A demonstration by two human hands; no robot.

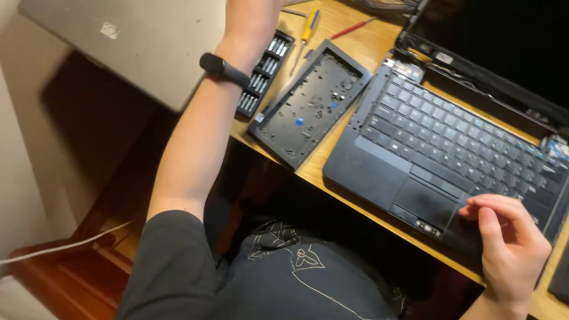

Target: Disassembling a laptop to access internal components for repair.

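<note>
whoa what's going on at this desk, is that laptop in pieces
Yes, a person is working on a partly dismantled dark laptop on a wooden desk. Their right hand rests on the palm rest at the laptop's front corner, while the left hand, with a black band on its wrist, reaches toward the back of the desk above a case of screwdriver bits. A removed black panel lies between the bit case and the laptop, and a yellow-handled screwdriver lies behind it.

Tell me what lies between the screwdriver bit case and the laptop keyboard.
In the head view, a black rectangular plastic cover panel lies on the wooden desk between the black bit case and the dark laptop keyboard.
</note>
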